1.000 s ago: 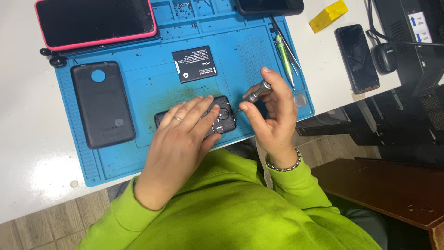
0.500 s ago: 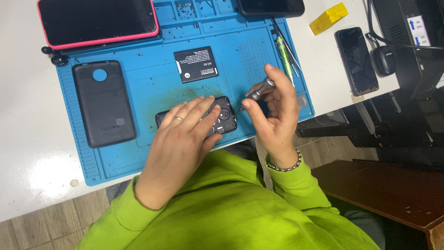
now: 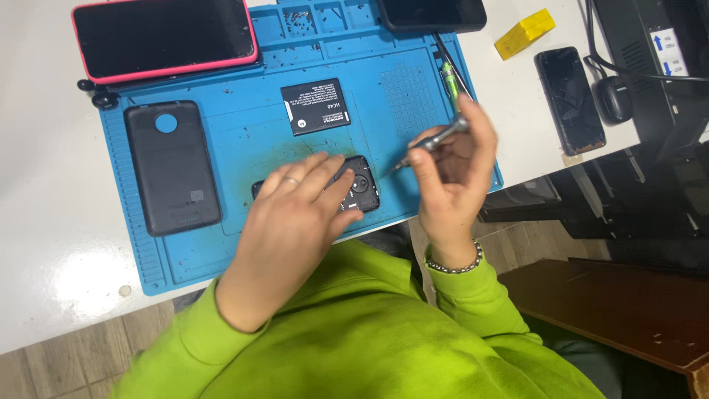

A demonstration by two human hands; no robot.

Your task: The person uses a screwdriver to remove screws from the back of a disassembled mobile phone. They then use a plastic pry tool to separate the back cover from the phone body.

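- left hand lies flat, fingers spread, pressing down on the opened phone near the front edge of the blue repair mat. Not really a grip, more a palm-and-fingers pin, and it hides most of the phone's left half
- right hand is pinched around a small screwdriver, held up off the mat, tip angled down and left
- that tip sits just right of the phone's exposed end, near it but apart as far as I can tell (a bit blurry there)
- the phone's long axis runs left-right across the mat, so the uncovered end with the round camera ring faces the screwdriver hand; the right hand is the nearer one to that end
- further up the mat: a loose black battery, and to the left a dark back cover with a round hole
- top edge: a red-cased phone face up, another dark phone partly cut off
- off the mat to the right: a green-handled tool, a yellow block and one more black phone on the white table
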